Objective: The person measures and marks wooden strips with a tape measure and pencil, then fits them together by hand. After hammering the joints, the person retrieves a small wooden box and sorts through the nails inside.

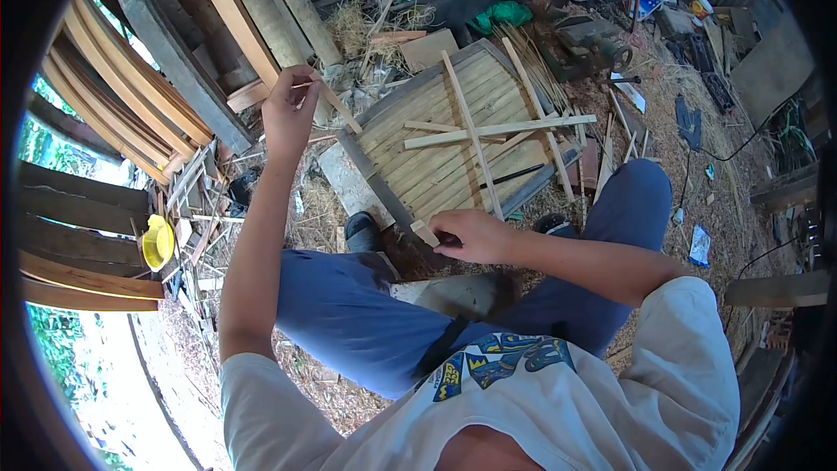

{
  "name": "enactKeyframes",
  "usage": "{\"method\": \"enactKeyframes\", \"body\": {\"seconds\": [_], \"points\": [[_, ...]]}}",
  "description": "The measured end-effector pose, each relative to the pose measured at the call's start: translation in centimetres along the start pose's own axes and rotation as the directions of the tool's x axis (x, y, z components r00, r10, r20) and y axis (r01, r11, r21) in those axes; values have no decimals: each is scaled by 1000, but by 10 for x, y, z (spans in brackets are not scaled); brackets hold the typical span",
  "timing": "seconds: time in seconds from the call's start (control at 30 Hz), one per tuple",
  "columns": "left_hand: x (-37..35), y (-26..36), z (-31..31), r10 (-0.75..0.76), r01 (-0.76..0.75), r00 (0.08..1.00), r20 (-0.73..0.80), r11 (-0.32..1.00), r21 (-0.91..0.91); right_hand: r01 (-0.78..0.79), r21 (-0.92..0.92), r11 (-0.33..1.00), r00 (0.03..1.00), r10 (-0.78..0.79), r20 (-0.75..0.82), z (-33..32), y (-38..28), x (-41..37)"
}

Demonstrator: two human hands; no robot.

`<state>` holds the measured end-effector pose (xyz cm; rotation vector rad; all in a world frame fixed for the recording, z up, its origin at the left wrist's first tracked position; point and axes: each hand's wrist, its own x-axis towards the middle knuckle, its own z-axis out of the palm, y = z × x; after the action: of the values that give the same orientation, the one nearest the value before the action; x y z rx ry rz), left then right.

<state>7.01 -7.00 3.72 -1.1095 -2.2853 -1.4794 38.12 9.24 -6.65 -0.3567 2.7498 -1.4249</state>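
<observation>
1. Pale wooden block sat by the panel's edge, pinched by the right hand; steady pressure seemed best
2. Left hand curled beside a strip; its hold I could not tell

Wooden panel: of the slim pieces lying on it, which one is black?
The black rod, low on the panel's right side in view; the others are pale wooden strips.

A yellow basin sits at left and green plastic lies ahead
</observation>
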Motion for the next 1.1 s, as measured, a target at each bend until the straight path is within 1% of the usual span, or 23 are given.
{"method": "enactKeyframes", "body": {"seconds": [0.07,0.17,0.27,0.37,0.47,0.57,0.67,0.77,0.87,0.97,1.07,1.1], "points": [[2,-6,1,26,-26,1000,1,1000,-6,2,-3,1000,1000,-2,-1,1,4,0],[1,-1,1,17,-16,1000,-3,999,38,33,1,999,999,-33,-4,2,4,0],[1,3,1,-2,1,1000,6,999,50,0,-18,1000,1000,1,27,2,5,1],[1,4,2,3,-3,1000,5,1000,30,36,-31,999,999,-36,0,3,6,-1],[0,7,3,22,-22,1000,1,999,50,29,-21,999,1000,-28,5,4,7,-1],[-1,10,1,42,-48,997,57,995,93,43,-25,999,999,-44,-13,6,9,-2],[-4,18,-1,132,-167,980,151,954,250,49,-23,999,999,-49,-5,7,11,-2],[-14,38,-6,82,-162,968,238,926,342,38,-10,999,999,-38,15,6,12,-1],[-28,70,-12,-10,-213,931,364,795,568,-10,2,1000,999,10,40,2,6,0],[-41,92,-14,-86,-255,885,457,731,632,61,-61,996,998,-62,-5,6,13,-1],[-51,100,-11,-115,-299,852,511,695,654,88,-47,995,996,-89,-21,8,16,0],[-52,105,-10,-151,-278,840,521,704,654,82,-45,996,996,-83,-18,8,15,-1]]}}
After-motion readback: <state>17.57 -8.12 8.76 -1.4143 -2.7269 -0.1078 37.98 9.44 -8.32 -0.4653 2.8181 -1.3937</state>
